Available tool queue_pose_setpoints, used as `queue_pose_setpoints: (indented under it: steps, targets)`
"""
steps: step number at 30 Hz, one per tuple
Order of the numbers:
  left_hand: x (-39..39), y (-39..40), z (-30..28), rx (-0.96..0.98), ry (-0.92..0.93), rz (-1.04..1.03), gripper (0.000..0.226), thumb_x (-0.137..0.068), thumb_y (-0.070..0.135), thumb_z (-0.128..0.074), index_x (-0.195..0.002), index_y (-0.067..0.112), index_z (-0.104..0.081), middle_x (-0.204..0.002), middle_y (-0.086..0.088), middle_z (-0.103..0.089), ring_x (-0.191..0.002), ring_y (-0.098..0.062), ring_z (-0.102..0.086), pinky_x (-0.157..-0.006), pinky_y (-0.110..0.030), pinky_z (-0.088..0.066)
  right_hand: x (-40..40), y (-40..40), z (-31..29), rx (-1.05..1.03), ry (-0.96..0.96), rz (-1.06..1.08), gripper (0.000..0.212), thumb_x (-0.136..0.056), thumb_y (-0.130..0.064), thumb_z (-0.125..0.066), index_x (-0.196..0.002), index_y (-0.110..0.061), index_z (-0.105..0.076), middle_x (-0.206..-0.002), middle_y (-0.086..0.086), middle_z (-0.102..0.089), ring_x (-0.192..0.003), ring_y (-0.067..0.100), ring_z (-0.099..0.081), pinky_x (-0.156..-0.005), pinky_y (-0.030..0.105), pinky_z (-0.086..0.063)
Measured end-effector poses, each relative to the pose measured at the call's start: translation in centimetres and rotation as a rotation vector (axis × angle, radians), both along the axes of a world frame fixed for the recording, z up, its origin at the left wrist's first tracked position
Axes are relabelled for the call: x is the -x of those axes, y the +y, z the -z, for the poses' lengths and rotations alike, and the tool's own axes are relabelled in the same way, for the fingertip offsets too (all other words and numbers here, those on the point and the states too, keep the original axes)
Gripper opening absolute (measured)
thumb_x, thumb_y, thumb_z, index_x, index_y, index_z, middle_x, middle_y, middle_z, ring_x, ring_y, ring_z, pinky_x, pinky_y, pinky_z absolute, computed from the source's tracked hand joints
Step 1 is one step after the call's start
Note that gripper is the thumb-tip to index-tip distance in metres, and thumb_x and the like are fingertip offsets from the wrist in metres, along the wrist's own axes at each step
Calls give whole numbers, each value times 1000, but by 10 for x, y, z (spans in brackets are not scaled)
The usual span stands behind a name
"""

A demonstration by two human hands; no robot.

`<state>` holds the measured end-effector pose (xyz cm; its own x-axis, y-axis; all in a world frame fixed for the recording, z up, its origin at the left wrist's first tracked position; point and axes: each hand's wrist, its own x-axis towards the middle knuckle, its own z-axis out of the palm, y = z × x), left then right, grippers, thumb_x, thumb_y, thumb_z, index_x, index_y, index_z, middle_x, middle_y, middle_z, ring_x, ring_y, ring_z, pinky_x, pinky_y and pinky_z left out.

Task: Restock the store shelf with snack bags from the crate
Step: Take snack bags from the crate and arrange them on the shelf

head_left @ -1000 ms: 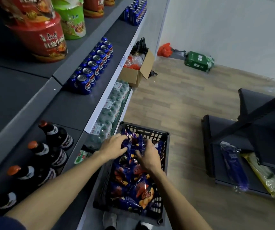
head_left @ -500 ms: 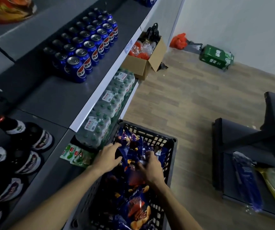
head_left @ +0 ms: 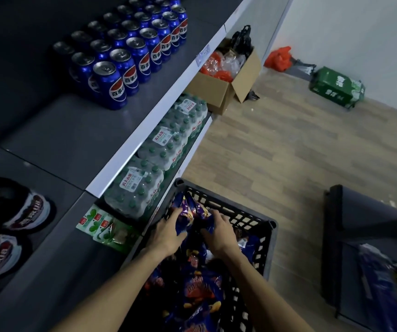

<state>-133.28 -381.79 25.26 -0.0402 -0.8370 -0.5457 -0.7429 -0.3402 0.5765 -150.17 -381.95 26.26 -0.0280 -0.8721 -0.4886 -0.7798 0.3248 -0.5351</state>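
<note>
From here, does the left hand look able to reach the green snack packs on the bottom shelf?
Probably yes: the green snack packs lie just beside the left hand, nothing between, though it now grips snack bags.

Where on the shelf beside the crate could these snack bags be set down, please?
Bare grey shelf lies between the blue cans and the white front edge, and nearer, beside the dark bottles. The lower shelf is crowded with water packs and green packets.

Approx counts: 2 hands, left [head_left: 168, 232] and right [head_left: 219, 232]; 1 crate [head_left: 252, 220]; 3 water packs [head_left: 166, 144]; 1 box [head_left: 219, 88]; 1 green case [head_left: 336, 88]; 2 bottles [head_left: 24, 212] visible. Cans [head_left: 130, 51] and bags [head_left: 200, 291]: too many, can't count.
</note>
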Motion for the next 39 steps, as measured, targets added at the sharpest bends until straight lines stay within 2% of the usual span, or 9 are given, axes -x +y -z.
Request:
queue_pose_setpoints:
  steps: [11,19,22,25,27,29,33,35,39]
  targets:
    - [10,-12,23,74,55,-59,51,-93,42,-58,-140,39,-40,-132,-9,-49,-118,-29,-51,-93,-36,-45,-6,-19,35,22,67,38,54,-93,-19,-60,-144,-25,-41,-139,8,-47,-120,25,-53,-97,35,-48]
    - [15,-7,25,164,87,-126,51,-96,28,-56,-142,38,-35,-129,-7,-53,-112,-25,-56,-91,-37,-50,-10,-19,44,130,98,149,23,-93,-11,-56,-115,-18,-60,-115,3,-56,-89,16,-54,-76,31,-51]
    - [20,0,16,129,28,-202,68,-94,22,-58,-149,26,-17,-116,-8,-61,-96,-25,-65,-77,-35,-55,-8,-11,38,190,58,209,25,-90,-13,-64,-112,-21,-57,-105,-5,-61,-85,11,-58,-73,30,-52]
    - [22,4,1,116,-14,-216,49,-96,25,-54,-136,15,-29,-100,-8,-66,-81,-23,-67,-63,-31,-55,-2,-4,23,158,-69,347,45,-84,-18,-75,-122,-23,-52,-108,-8,-64,-84,13,-68,-72,40,-61]
    - [18,4,-14,123,-17,-211,31,-97,27,-51,-122,16,-38,-98,-8,-65,-78,-23,-66,-59,-31,-53,5,-2,8,114,-162,439,56,-82,-18,-77,-131,-21,-51,-105,-1,-69,-77,11,-72,-62,32,-61]
    - [16,2,-26,147,26,-205,25,-96,24,-54,-117,20,-41,-100,-6,-65,-82,-22,-67,-67,-34,-57,15,-1,-11,89,-221,472,49,-82,-12,-75,-128,-18,-58,-85,-6,-70,-60,0,-69,-47,16,-52]
    - [18,-5,-59,217,106,-172,23,-92,17,-59,-113,23,-50,-107,0,-67,-94,-19,-66,-82,-37,-58,34,1,-43,73,-298,479,30,-84,-13,-72,-113,-18,-66,-82,-9,-70,-56,-8,-63,-46,7,-43]
    - [19,-8,-76,252,139,-158,20,-92,22,-60,-112,24,-56,-103,3,-68,-92,-17,-65,-81,-35,-56,40,4,-56,59,-350,509,15,-85,-15,-70,-100,-14,-68,-86,3,-75,-61,3,-69,-52,15,-49]
    - [24,-12,-112,251,200,-155,25,-88,24,-65,-113,26,-63,-101,7,-69,-93,-13,-63,-82,-28,-53,45,11,-92,83,-488,535,9,-88,-13,-65,-94,-11,-71,-81,10,-75,-74,30,-73,-69,47,-61]
